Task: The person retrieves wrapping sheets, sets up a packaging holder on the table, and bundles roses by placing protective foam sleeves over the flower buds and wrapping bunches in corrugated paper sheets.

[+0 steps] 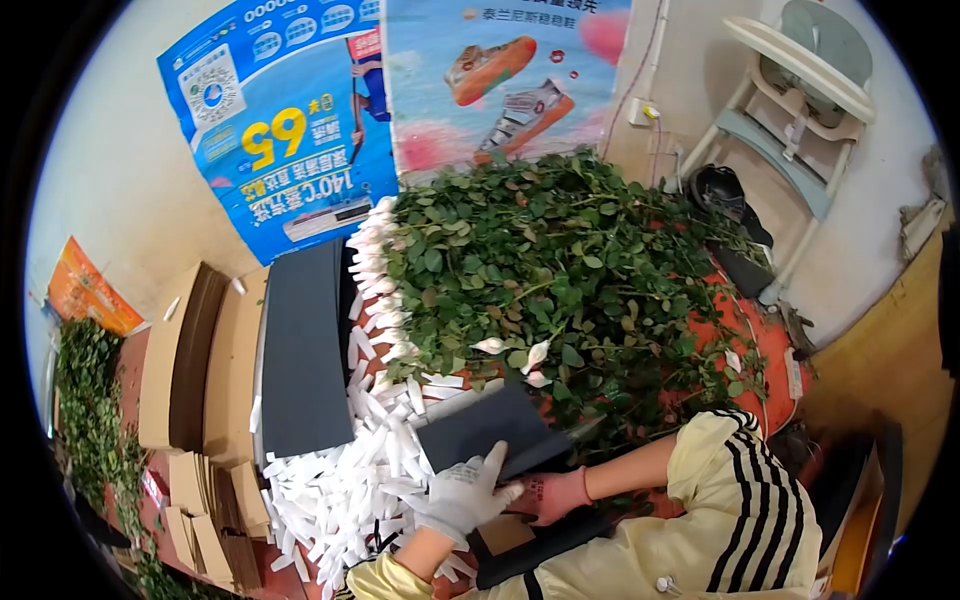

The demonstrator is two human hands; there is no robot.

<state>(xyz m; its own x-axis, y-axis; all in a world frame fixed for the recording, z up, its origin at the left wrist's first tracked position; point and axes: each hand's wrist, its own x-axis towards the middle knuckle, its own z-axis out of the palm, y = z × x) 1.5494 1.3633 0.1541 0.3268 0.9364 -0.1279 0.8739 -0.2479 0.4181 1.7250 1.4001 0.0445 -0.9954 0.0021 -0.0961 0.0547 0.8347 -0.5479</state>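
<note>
My left hand (465, 497) wears a white glove and lies at the lower edge of a black sheet (495, 430). Its index finger and thumb are spread apart, the finger resting against the sheet. Close beside it is my right hand (550, 495), in a pink glove with the fingers curled in near the sheet's lower edge; what they hold is hidden. Under both hands lies another dark piece (570, 528) with a brown cardboard patch (505, 535). White foam-like sleeves (370, 460) are heaped left of my left hand. A few pale rose buds (537, 356) show just beyond the black sheet.
A large pile of leafy rose stems (550, 250) covers the back of the red table, its sleeved heads lined up leftward. Tall black sheets (305, 350) and cardboard pieces (175, 360) stand at left. Posters (290, 130) hang behind; a high chair (800, 110) stands at right.
</note>
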